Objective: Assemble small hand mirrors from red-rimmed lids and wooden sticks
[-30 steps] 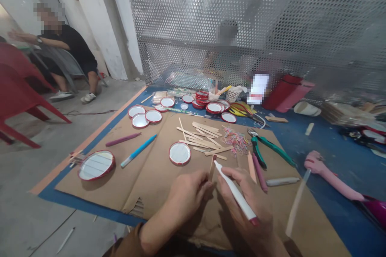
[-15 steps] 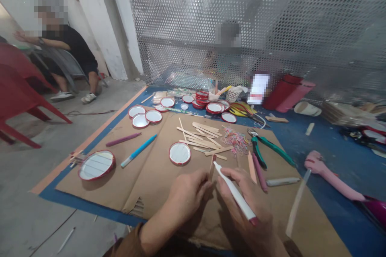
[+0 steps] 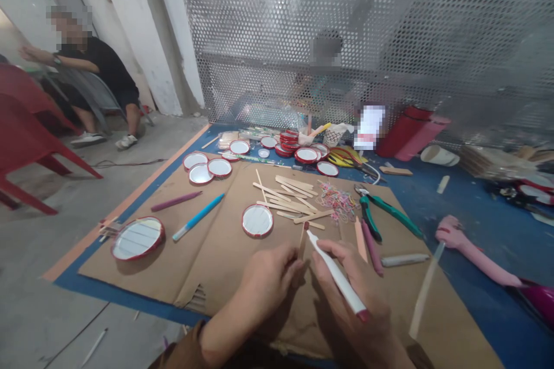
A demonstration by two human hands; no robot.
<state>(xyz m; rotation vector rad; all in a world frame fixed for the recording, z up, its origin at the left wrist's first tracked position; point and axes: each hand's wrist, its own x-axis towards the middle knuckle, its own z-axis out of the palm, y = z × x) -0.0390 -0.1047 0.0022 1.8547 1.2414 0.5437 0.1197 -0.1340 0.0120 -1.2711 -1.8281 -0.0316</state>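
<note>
Between the fingers of my left hand stands a wooden craft stick, its top end coloured dark red. My right hand grips a white marker pen with a red end cap, and its tip touches or nearly touches the coloured end. Beyond my hands lie a loose pile of craft sticks, a heap of small coloured rubber bands and a red-rimmed jar lid. At the left, a lid with sticks laid across it has a small stick piece at its edge.
Cardboard covers part of the blue table. Green-handled pliers, a grey pen and a pink glue gun lie at right. Blue and purple markers lie at left. Stacked lids and a phone stand behind. A person sits beyond.
Both hands hold nearly the same pose, with the marker tip still at the stick's red end. The whole view has shifted very slightly.
</note>
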